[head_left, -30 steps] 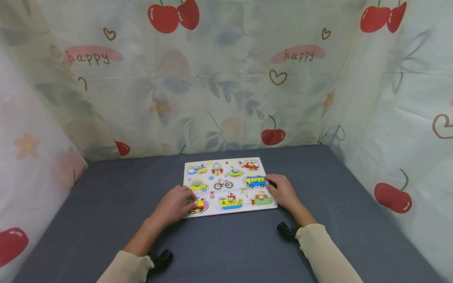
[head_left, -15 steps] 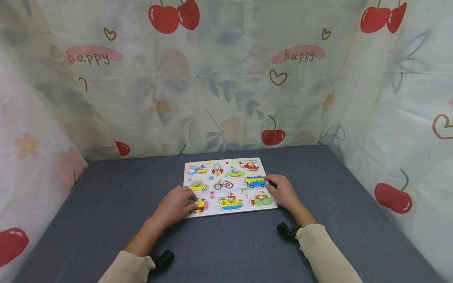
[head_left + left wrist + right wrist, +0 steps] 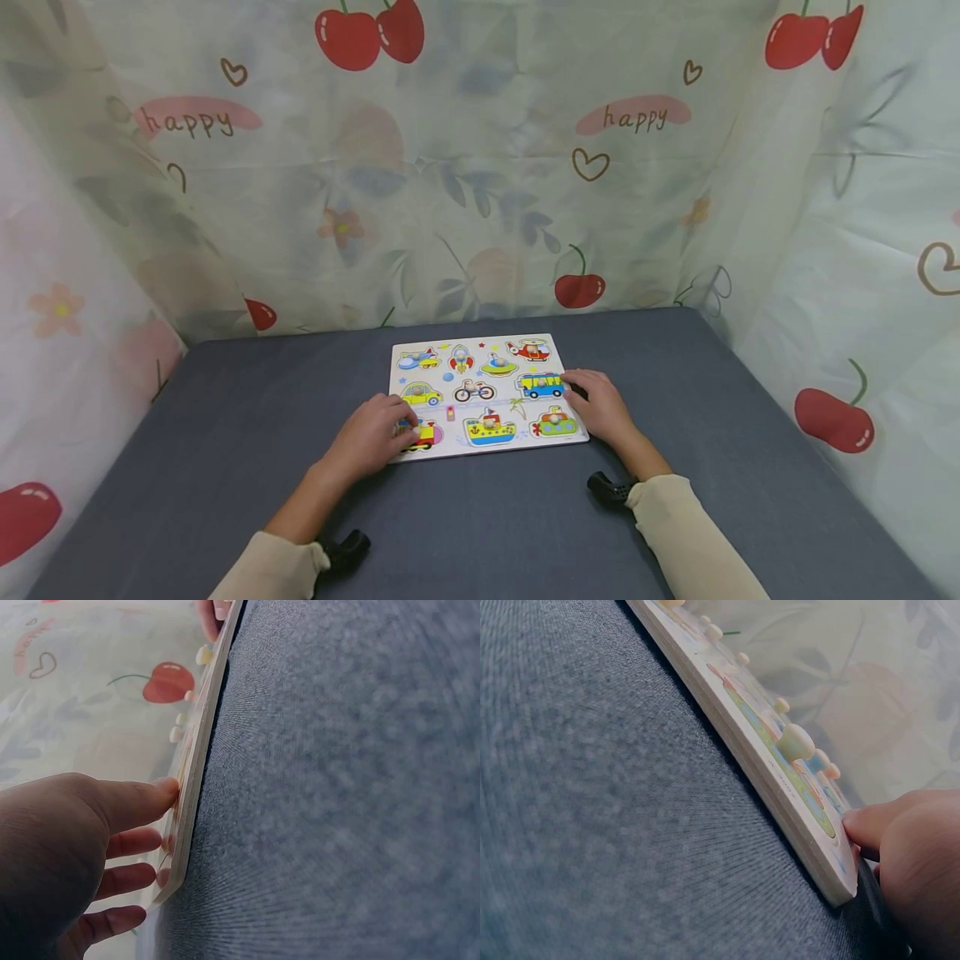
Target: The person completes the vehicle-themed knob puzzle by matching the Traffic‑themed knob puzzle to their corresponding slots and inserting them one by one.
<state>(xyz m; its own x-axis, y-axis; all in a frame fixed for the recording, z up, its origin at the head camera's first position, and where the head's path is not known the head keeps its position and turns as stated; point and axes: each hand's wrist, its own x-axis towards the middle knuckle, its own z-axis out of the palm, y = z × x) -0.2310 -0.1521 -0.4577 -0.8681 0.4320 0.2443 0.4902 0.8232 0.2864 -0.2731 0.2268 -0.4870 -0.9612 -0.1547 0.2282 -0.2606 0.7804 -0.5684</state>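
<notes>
A wooden knob puzzle board (image 3: 480,412) lies flat on the dark grey tabletop, its vehicle pieces sitting in their places. My left hand (image 3: 372,435) rests on its left front corner with fairly straight fingers, partly covering the train piece (image 3: 425,435). The left wrist view has the thumb (image 3: 142,801) touching the board's surface. At the right edge, my right hand (image 3: 600,407) rests beside the bus piece (image 3: 540,385), fingertips on the board. In the right wrist view the right thumb (image 3: 870,823) touches the board near its corner; the other fingers are mostly hidden.
Grey cloth (image 3: 480,525) covers the table around the board. Curtains printed with cherries (image 3: 579,291) hang behind and on both sides. Each wrist wears a black camera, such as the left camera (image 3: 348,550) near the sleeve.
</notes>
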